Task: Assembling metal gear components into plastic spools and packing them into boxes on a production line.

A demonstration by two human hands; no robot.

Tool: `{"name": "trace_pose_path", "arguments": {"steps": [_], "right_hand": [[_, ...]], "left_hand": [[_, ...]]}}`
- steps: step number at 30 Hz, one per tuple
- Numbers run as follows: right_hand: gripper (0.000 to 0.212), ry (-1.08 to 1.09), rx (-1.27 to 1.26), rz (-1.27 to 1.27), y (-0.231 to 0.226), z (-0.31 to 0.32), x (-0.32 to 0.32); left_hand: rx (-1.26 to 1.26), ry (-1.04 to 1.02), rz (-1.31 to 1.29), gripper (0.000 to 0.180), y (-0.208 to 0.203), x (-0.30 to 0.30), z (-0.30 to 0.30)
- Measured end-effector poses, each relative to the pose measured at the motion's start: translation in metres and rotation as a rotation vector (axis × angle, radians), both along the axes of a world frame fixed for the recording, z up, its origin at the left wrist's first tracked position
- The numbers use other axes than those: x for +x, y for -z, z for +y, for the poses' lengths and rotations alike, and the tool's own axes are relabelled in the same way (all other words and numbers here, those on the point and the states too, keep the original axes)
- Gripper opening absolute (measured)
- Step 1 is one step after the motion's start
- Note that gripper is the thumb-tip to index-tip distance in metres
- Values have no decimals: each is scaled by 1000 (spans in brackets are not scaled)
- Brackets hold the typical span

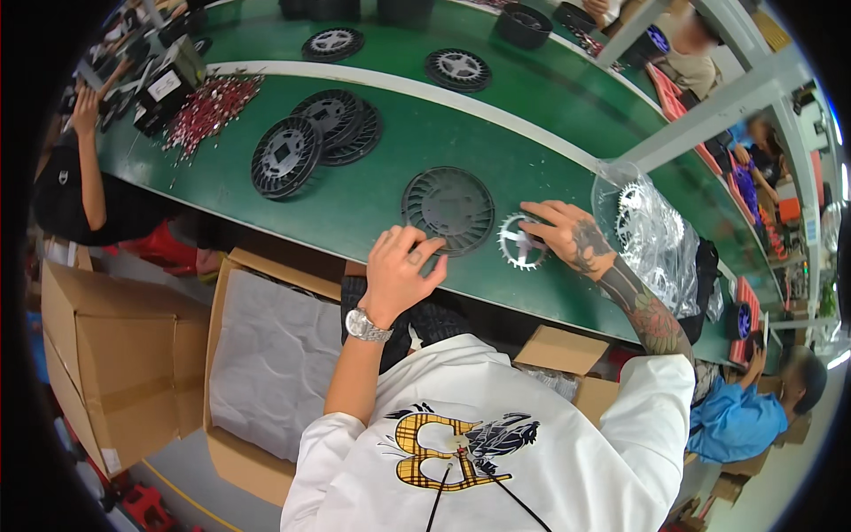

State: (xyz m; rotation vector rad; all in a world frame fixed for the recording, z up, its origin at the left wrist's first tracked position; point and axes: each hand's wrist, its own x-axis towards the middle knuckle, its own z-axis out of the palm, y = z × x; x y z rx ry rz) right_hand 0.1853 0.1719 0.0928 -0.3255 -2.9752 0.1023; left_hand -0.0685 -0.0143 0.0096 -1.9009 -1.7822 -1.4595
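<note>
A black round wheel cover (448, 208) with slotted vanes around its rim lies flat on the green table. My left hand (396, 266) is at its near left edge, the index fingertip touching the rim and the thumb held apart. To the right of the cover is a silver toothed ring with spokes (510, 239), tilted slightly on the tabletop. My right hand (565, 235) grips that ring by its right side, fingers over the upper edge; part of the ring is hidden beneath the hand.
Several black covers (285, 157) with grey centres lean together to the left. Beyond them sits a pile of small red and silver pieces (208, 111). A clear plastic bag (656, 244) of silver rings stands at right, below a grey post (718, 115). A lined carton (275, 363) is below left.
</note>
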Motion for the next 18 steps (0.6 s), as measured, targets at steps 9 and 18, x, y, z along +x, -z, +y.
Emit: {"name": "trace_pose_path", "arguments": {"steps": [9, 18], "right_hand": [[17, 102, 142, -34, -3, 17, 17], [18, 248, 49, 186, -34, 5, -4]], "left_hand": [[-43, -35, 77, 33, -2, -1, -5], [-102, -68, 134, 45, -11, 1, -5]]}}
